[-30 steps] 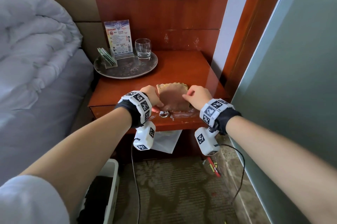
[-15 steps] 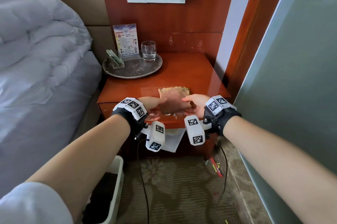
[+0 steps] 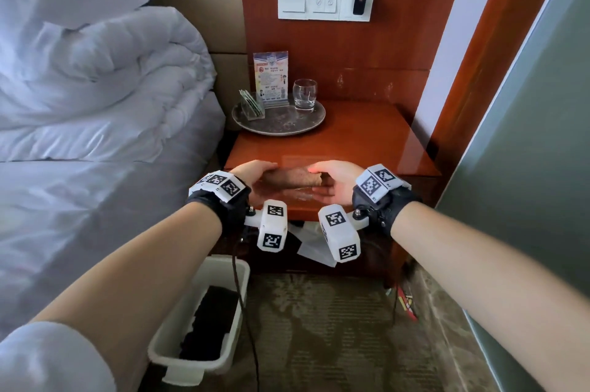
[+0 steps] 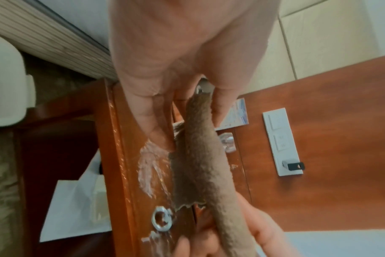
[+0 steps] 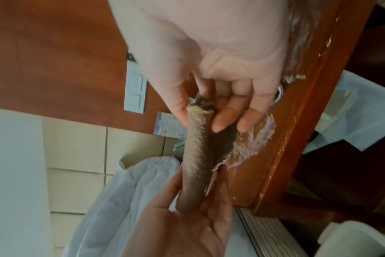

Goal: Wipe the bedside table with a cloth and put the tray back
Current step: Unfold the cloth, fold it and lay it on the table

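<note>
**At the table's front edge: cloth folded between two hands**

Over the front edge of the glossy red-brown table (image 3: 367, 139), the left hand (image 3: 252, 172) and the right hand (image 3: 335, 180) each pinch one end of the brown cloth (image 3: 292, 179), which is gathered into a soft, napped roll with a scalloped hem. Folding appears to be the step in hand; wiping would next call for pressing the pad flat on the wet streaks (image 4: 151, 172) near the metal ring pull (image 4: 162, 220). The round, dull-metal tray (image 3: 281, 125) sits at the table's back left corner, carrying a clear glass (image 3: 305, 94), an upright printed card (image 3: 270, 78) and a small holder of packets (image 3: 252, 104).
</note>
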Demonstrator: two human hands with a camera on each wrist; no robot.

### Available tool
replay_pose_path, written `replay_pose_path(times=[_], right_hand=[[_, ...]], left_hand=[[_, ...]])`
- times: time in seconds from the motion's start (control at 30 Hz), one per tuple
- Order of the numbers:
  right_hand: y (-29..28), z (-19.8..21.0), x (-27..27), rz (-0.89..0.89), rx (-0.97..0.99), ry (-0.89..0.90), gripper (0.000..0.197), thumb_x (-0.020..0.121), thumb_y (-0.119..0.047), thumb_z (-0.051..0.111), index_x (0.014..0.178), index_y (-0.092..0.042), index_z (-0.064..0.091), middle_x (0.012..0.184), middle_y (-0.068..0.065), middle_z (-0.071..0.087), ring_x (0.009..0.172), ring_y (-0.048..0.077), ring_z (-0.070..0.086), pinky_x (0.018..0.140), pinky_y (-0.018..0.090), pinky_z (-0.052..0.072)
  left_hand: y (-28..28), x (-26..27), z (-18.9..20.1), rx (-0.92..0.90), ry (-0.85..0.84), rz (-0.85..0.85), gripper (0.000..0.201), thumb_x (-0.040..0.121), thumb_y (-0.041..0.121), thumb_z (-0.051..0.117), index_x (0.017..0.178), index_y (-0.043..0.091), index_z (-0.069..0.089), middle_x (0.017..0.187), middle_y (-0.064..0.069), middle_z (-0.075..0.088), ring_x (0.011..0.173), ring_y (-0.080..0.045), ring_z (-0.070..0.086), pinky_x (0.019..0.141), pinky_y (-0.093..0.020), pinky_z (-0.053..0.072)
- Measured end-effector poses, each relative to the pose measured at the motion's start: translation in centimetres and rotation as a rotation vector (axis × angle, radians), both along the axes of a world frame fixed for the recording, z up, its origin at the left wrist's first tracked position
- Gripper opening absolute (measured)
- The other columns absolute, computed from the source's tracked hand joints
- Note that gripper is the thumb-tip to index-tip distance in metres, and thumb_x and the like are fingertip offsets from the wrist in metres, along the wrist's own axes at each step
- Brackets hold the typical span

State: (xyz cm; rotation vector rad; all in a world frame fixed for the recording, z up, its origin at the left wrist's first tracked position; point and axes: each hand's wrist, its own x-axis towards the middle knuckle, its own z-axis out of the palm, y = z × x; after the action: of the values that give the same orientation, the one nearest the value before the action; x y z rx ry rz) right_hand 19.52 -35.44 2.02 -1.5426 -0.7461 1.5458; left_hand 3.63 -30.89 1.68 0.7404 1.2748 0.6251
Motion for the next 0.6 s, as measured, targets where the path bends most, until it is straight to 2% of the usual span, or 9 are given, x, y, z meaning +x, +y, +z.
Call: replay_pose_path(times=[0.07, 0.13, 0.2, 0.27, 0.33, 0.37, 0.43, 0.5, 0.6], right_hand=[[0.1, -1.2, -2.2, 0.027, -0.025, 0.004, 0.009, 0.092, -0.017, 0.056, 0.1, -0.012, 0.059, 0.087, 0.005, 0.059, 0.069, 0.017, 0.058, 0.071, 0.031, 0.05], [0.3, -2.5, -4.3, 0.052, -0.042, -0.004, 0.008, 0.093, -0.019, 0.056, 0.092, -0.012, 0.057, 0.081, 0.005, 0.056, 0.067, 0.017, 0.056, 0.069, 0.03, 0.05], [0.4, -3.9, -6.4, 0.105, -0.074, -0.007, 0.013, 0.094, -0.019, 0.054, 0.082, -0.012, 0.055, 0.075, 0.004, 0.055, 0.064, 0.016, 0.055, 0.064, 0.028, 0.048], [0.4, -5.6, -8.2, 0.168, -0.119, -0.024, 0.016, 0.094, -0.017, 0.052, 0.08, -0.011, 0.055, 0.068, 0.004, 0.057, 0.064, 0.015, 0.055, 0.065, 0.027, 0.047], [0.8, -7.5, -9.8, 0.214, -0.163, -0.015, 0.018, 0.095, -0.017, 0.05, 0.079, -0.011, 0.055, 0.047, 0.001, 0.06, 0.063, 0.014, 0.055, 0.066, 0.027, 0.046], [1.0, -8.5, -10.6, 0.24, -0.191, -0.013, 0.021, 0.096, -0.017, 0.049, 0.076, -0.011, 0.054, 0.038, -0.001, 0.057, 0.059, 0.013, 0.056, 0.066, 0.026, 0.045], [1.6, -10.6, -12.0, 0.257, -0.224, 0.0, 0.027, 0.096, -0.016, 0.048, 0.07, -0.013, 0.05, 0.032, -0.003, 0.052, 0.04, 0.008, 0.057, 0.063, 0.024, 0.044], [2.3, -12.7, -13.3, 0.268, -0.268, -0.008, 0.027, 0.097, -0.017, 0.046, 0.07, -0.014, 0.049, 0.045, -0.001, 0.056, 0.034, 0.006, 0.056, 0.062, 0.023, 0.044], [3.3, -16.2, -15.1, 0.272, -0.316, -0.052, 0.023, 0.098, -0.019, 0.044, 0.076, -0.013, 0.049, 0.074, 0.001, 0.055, 0.046, 0.009, 0.059, 0.06, 0.022, 0.044]], left_hand=[[-0.7, -2.6, -1.1, 0.02, 0.02, 0.062, 0.027, 0.096, 0.023, 0.05, 0.075, 0.008, 0.05, 0.058, -0.008, 0.06, 0.039, -0.017, 0.06, 0.039, -0.02, 0.05], [-1.2, -5.2, -2.6, 0.021, 0.03, 0.128, 0.028, 0.096, 0.021, 0.05, 0.072, 0.008, 0.048, 0.036, -0.003, 0.056, 0.026, -0.012, 0.054, 0.031, -0.014, 0.044], [-1.5, -7.5, -4.3, 0.001, 0.038, 0.18, 0.028, 0.096, 0.02, 0.051, 0.071, 0.006, 0.048, 0.03, -0.003, 0.054, 0.023, -0.011, 0.053, 0.028, -0.013, 0.042], [-1.7, -9.6, -6.0, -0.037, 0.046, 0.233, 0.028, 0.095, 0.017, 0.052, 0.07, 0.005, 0.048, 0.035, -0.005, 0.056, 0.028, -0.012, 0.056, 0.028, -0.013, 0.042], [-1.7, -11.5, -8.0, -0.094, 0.058, 0.281, 0.028, 0.094, 0.018, 0.054, 0.07, 0.006, 0.047, 0.056, -0.007, 0.057, 0.047, -0.015, 0.057, 0.03, -0.013, 0.043], [-1.7, -12.4, -9.0, -0.124, 0.059, 0.299, 0.028, 0.094, 0.018, 0.054, 0.07, 0.006, 0.046, 0.064, -0.006, 0.053, 0.054, -0.015, 0.053, 0.03, -0.014, 0.043], [-1.4, -14.0, -11.1, -0.165, 0.051, 0.328, 0.027, 0.093, 0.017, 0.056, 0.071, 0.006, 0.047, 0.066, -0.006, 0.052, 0.056, -0.015, 0.052, 0.031, -0.016, 0.045], [-1.0, -15.4, -13.5, -0.222, 0.048, 0.354, 0.026, 0.093, 0.016, 0.056, 0.072, 0.004, 0.048, 0.06, -0.009, 0.057, 0.051, -0.018, 0.057, 0.032, -0.019, 0.046], [-0.6, -17.1, -16.5, -0.274, 0.073, 0.374, 0.025, 0.094, 0.014, 0.055, 0.072, 0.004, 0.049, 0.05, -0.012, 0.06, 0.037, -0.02, 0.06, 0.038, -0.023, 0.049]])
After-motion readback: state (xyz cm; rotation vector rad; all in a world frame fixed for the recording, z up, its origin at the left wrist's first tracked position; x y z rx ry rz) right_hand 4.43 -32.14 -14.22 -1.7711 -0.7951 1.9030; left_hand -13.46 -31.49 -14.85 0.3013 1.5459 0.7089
